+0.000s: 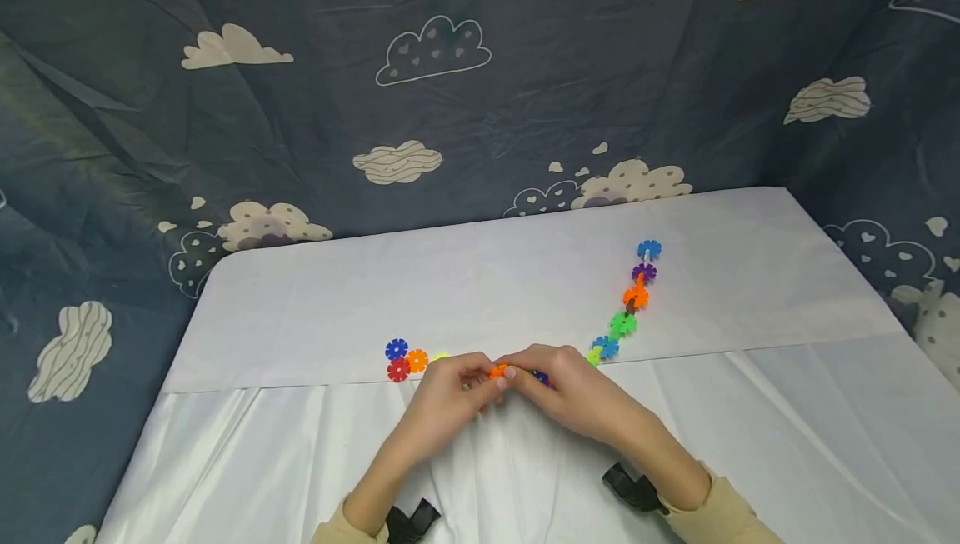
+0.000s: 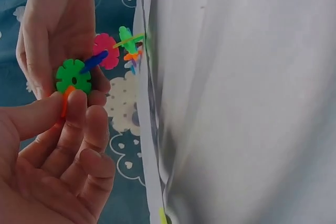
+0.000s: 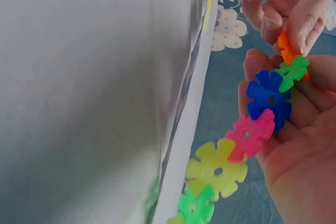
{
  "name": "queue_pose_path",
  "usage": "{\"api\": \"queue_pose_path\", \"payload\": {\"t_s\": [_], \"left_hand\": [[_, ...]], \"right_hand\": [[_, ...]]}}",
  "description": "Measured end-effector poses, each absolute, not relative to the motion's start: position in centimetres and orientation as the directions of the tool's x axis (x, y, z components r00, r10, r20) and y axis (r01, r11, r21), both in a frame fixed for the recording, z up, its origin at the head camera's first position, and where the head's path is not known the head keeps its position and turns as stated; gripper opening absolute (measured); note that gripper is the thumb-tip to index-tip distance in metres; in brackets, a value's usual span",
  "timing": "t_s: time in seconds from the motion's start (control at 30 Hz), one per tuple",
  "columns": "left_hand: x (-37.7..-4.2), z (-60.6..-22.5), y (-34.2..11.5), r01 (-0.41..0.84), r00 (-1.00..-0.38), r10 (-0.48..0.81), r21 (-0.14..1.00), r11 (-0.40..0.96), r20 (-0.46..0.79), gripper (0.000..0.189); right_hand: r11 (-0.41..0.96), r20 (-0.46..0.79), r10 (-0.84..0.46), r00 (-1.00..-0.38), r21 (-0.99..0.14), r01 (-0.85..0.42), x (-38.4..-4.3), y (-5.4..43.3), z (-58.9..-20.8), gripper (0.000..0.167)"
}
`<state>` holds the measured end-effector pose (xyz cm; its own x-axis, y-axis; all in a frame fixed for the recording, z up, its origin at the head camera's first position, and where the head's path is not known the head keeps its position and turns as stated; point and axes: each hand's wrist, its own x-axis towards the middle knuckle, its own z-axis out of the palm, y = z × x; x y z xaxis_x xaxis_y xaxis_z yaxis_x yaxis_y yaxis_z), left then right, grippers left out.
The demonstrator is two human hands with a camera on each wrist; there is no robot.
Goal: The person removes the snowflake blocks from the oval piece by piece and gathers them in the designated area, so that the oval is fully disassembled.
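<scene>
- My left forearm (image 1: 396,454) comes in from seven o'clock, its bare left hand (image 1: 447,398) slanting towards one.
- My right forearm (image 1: 656,448) enters from between four and five, the right hand (image 1: 573,390) slanting towards ten.
- Both hands meet at six o'clock of centre, fingertips close together.
- My left thumb (image 2: 37,115) and forefinger pinch; my right fingers curl in a light grip.

sleeves (image 1: 723,517): plain beige cloth; wrist devices (image 1: 636,491): black, angular, paired; hands (image 1: 566,386): bare

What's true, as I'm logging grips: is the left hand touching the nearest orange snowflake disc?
Touching: the left wrist view shows the left hand pinching the orange snowflake disc.
</scene>
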<state>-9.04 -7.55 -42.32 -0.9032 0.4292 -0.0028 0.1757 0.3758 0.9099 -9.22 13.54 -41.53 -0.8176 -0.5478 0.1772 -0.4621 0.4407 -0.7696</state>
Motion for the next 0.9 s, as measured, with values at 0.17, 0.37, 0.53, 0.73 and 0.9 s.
{"api": "queue_pose_path", "payload": {"t_s": [0.17,0.37,0.53,0.73,0.9], "left_hand": [[-9.2,-41.7,-8.2,0.164,-0.916,0.402,0.906,0.390,-0.007,0.010],[-9.4,-41.7,-8.4,0.190,-0.916,0.402,0.891,0.412,0.009,0.009],[-9.3,-41.6,-8.5,0.233,-0.902,0.429,0.883,0.407,0.040,0.011],[-9.2,-41.5,-8.6,0.371,-0.855,0.498,0.843,0.390,0.145,0.010],[-9.3,-41.5,-8.7,0.434,-0.826,0.529,0.820,0.375,0.195,0.004]], "right_hand": [[0.527,0.154,-0.530,-0.834,-0.711,-0.466,-9.3,14.0,-41.3,0.025],[0.549,0.134,-0.527,-0.839,-0.700,-0.456,-9.4,14.2,-41.3,0.029],[0.498,0.129,-0.525,-0.841,-0.755,-0.427,-9.5,14.2,-41.4,0.026],[0.480,0.045,-0.559,-0.828,-0.796,-0.367,-9.7,14.5,-41.2,0.024],[0.460,-0.003,-0.594,-0.805,-0.822,-0.337,-9.7,14.6,-40.9,0.019]]}}
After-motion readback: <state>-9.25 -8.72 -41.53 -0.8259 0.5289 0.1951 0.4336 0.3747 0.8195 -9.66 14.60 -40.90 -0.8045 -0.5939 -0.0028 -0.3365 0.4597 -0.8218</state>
